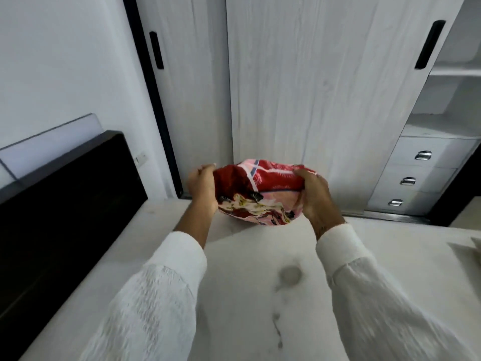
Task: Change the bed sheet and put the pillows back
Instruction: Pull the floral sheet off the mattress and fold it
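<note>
A folded red and pink flowered bed sheet point(257, 191) is held in the air over the far end of a bare white mattress point(260, 282). My left hand point(201, 186) grips its left end and my right hand point(316, 194) grips its right end, fingers curled over the top. The mattress has grey stains near its middle. No pillow is in view.
A black headboard point(59, 204) runs along the left of the bed. A white wardrobe with sliding doors point(299, 87) stands straight ahead, its right part open on shelves and drawers point(421, 173). A white wall point(65, 61) is at the left.
</note>
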The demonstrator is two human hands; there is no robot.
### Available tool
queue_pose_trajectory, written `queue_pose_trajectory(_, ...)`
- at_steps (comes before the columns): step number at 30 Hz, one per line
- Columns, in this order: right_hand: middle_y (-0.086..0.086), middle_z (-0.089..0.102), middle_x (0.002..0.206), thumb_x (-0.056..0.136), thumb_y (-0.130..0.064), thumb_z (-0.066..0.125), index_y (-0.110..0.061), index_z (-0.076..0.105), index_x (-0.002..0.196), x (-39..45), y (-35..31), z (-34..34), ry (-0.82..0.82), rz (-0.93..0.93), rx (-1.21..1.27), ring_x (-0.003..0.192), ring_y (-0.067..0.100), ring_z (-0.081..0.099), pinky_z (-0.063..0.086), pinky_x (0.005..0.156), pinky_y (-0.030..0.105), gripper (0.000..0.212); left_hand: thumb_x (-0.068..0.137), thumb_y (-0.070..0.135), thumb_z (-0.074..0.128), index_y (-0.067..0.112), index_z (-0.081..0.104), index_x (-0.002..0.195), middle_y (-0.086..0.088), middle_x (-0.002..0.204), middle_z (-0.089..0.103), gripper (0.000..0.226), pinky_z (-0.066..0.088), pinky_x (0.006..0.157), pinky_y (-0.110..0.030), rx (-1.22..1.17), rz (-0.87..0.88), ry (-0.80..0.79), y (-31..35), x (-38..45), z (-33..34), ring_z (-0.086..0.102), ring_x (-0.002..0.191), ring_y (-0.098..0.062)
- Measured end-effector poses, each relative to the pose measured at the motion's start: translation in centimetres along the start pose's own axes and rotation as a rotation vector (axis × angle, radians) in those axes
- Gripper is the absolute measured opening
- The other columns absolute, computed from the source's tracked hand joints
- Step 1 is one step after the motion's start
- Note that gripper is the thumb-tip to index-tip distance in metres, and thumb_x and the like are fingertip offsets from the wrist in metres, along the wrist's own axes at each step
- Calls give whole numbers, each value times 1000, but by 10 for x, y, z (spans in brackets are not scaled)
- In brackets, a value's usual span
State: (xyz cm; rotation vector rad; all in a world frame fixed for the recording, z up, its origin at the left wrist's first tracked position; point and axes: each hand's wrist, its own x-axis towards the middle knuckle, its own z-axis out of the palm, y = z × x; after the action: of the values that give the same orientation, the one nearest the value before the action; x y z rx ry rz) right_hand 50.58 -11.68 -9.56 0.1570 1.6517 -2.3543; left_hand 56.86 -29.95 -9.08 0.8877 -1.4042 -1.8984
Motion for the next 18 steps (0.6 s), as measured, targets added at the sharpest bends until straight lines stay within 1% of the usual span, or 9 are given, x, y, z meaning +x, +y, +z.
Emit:
queue_pose_trajectory(2, 12, 67, 91, 81, -13, 63, -7, 60, 105, -34, 44, -19, 84, 58, 25, 72, 24, 63, 50, 52, 28, 25, 82, 12, 65, 13, 62, 79, -7, 86, 63, 4, 49, 78, -30, 77, -6, 83, -45, -26, -33, 57, 83, -23)
queue_pose_trajectory(4, 13, 64, 96, 81, -10, 65, -8, 58, 104, -69, 88, -36, 152, 83, 77, 82, 30, 63, 55, 66, 40, 24, 81, 8, 63, 7, 65, 87, -13, 92, 65, 6, 45, 74, -27, 159, -20, 151, -90, -54, -67, 57, 83, -24)
queue_pose_trajectory(6, 12, 56, 111, 80, -11, 66, -15, 43, 122, -103, 132, -56, 238, 146, 57, 92, 30, 59, 52, 82, 53, 48, 81, 6, 60, 3, 67, 88, -17, 95, 67, 10, 46, 75, -29, 243, -56, 219, -132, -82, -102, 60, 87, -29)
queue_pose_trajectory(7, 10, 53, 116, 80, -12, 66, -20, 36, 128, -122, 151, -65, 282, 175, 46, 96, 29, 58, 50, 86, 55, 57, 81, 6, 58, 3, 67, 87, -19, 95, 67, 11, 47, 77, -32, 276, -75, 250, -149, -96, -119, 61, 89, -32)
queue_pose_trajectory(10, 7, 48, 120, 83, -8, 60, -33, 20, 142, -171, 198, -91, 351, 218, 33, 105, 31, 56, 49, 90, 52, 75, 83, 7, 54, 2, 67, 84, -19, 92, 67, 14, 46, 77, -34, 340, -97, 314, -183, -139, -160, 60, 90, -35)
queue_pose_trajectory(12, 8, 54, 121, 85, -8, 55, -35, 34, 136, -206, 222, -103, 363, 213, 8, 106, 31, 58, 49, 91, 51, 62, 83, 7, 54, 4, 67, 83, -18, 91, 67, 13, 44, 76, -33, 353, -86, 340, -194, -170, -188, 59, 89, -33)
queue_pose_trajectory(14, 8, 60, 115, 84, -9, 52, -33, 58, 106, -236, 236, -112, 394, 217, -75, 104, 29, 59, 50, 91, 51, 33, 82, 6, 53, 6, 66, 79, -16, 88, 66, 13, 43, 72, -31, 357, -78, 363, -199, -200, -213, 58, 84, -31)
queue_pose_trajectory(16, 8, 63, 104, 82, -11, 51, -28, 62, 82, -263, 242, -118, 425, 216, -163, 100, 30, 59, 51, 88, 52, 20, 81, 4, 52, 7, 63, 75, -12, 81, 64, 13, 41, 66, -28, 337, -58, 368, -198, -227, -232, 56, 77, -27)
queue_pose_trajectory(18, 7, 62, 98, 83, -14, 49, -24, 61, 81, -281, 243, -120, 448, 205, -203, 98, 30, 58, 51, 87, 53, 15, 82, 1, 52, 4, 61, 72, -7, 70, 60, 14, 39, 58, -24, 306, -35, 352, -195, -243, -241, 52, 70, -22)
